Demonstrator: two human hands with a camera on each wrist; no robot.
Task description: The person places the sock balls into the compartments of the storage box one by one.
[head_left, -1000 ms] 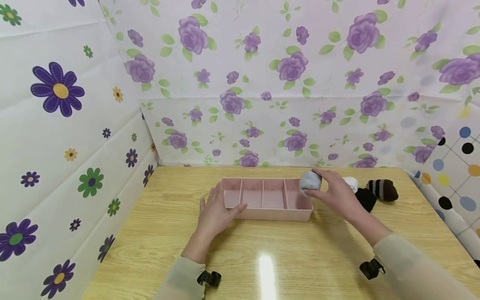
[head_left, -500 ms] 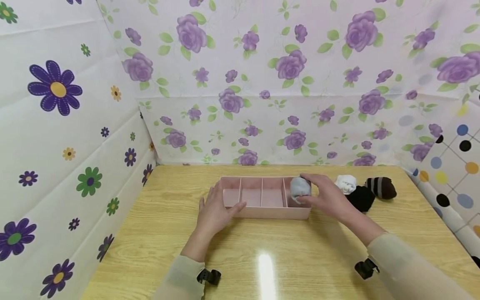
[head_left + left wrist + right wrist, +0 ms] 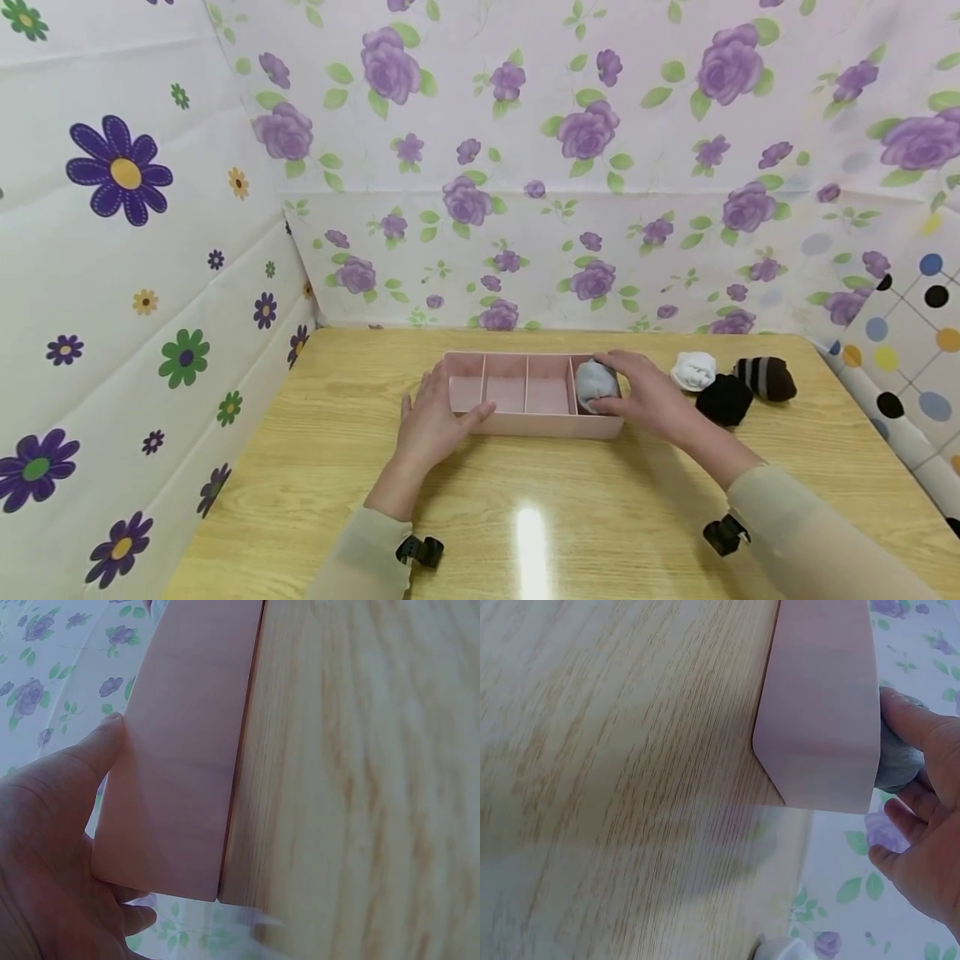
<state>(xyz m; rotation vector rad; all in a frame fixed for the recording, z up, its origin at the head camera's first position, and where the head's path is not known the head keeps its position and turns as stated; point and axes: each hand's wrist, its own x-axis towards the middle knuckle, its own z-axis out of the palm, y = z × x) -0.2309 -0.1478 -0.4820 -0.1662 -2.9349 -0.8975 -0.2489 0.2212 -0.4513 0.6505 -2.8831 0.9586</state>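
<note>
A long pink divided box (image 3: 540,426) lies on the wooden table, its compartments in one row. My left hand (image 3: 431,421) holds the box's left end, thumb at the front rim and the other fingers round the end wall; the left wrist view shows the thumb (image 3: 105,742) against the rim. My right hand (image 3: 645,392) grips a light grey balled-up sock (image 3: 595,383) inside the rightmost compartment, thumb in front and fingers behind. In the right wrist view the grey sock (image 3: 897,759) shows above the rim, its lower part hidden by the box wall.
Right of the box lie a white balled-up sock (image 3: 693,371), a black one (image 3: 724,400) and a dark brown one with grey stripes (image 3: 767,379). Flowered cloth (image 3: 465,250) hangs behind the table (image 3: 360,367) and at the left; a dotted cloth (image 3: 900,367) stands at the right.
My right hand has carried the grey sock leftward and down, from over the box's right end into the rightmost compartment. My left hand has stayed at the box's left end.
</note>
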